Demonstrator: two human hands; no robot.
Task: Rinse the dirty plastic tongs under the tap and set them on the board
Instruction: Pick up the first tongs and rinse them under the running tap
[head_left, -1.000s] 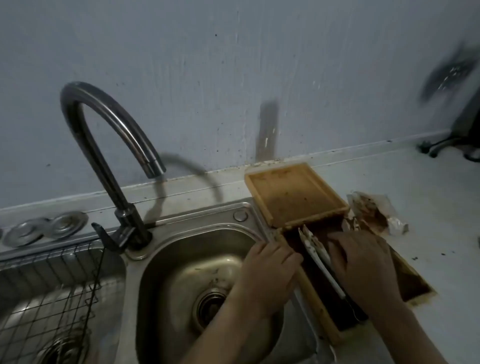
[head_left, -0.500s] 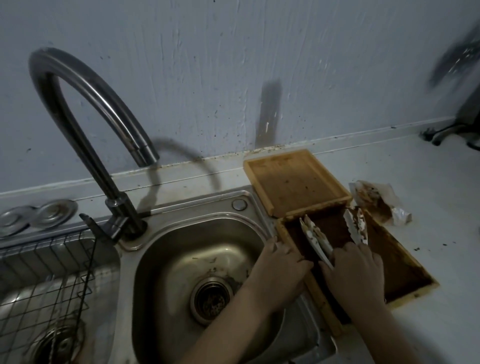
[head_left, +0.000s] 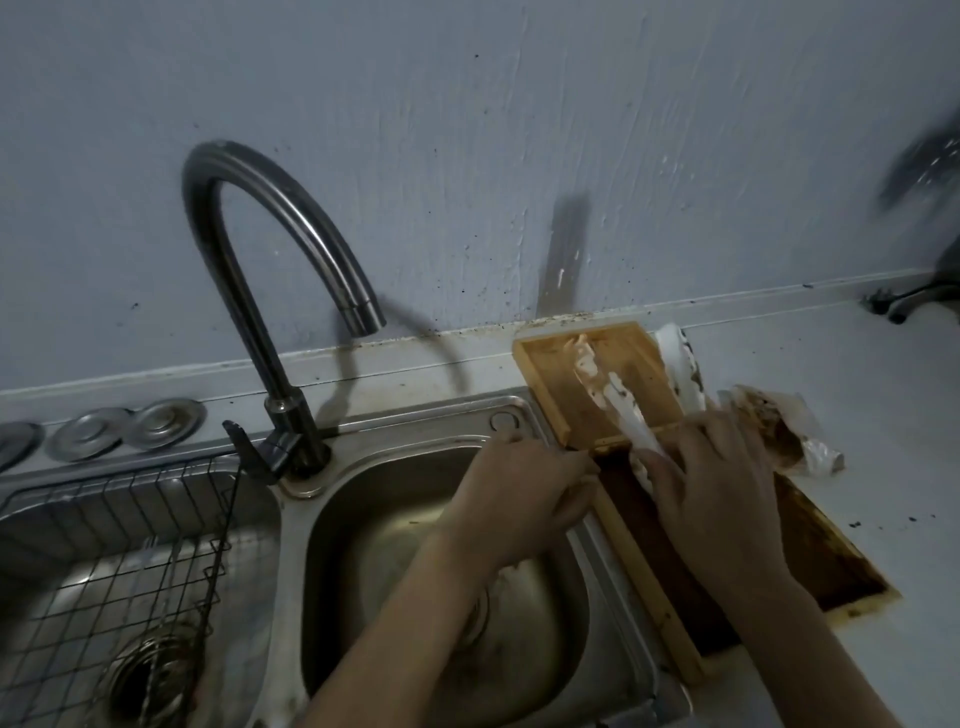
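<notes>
Pale grey plastered wall (head_left: 467, 156) behind a white table (head_left: 857, 389), with one curved steel tap (head_left: 270, 291) over a double stainless sink (head_left: 395, 431): two basins, one wire rack (head_left: 130, 545). One stained wooden board (head_left: 571, 374) beside the sink, one crumpled wrapper (head_left: 769, 421). One pair of dirty white plastic tongs (head_left: 613, 400) over the board, gripped by right hand (head_left: 717, 488) fingers; left hand (head_left: 524, 493) fingers curled over the board's edge.
</notes>
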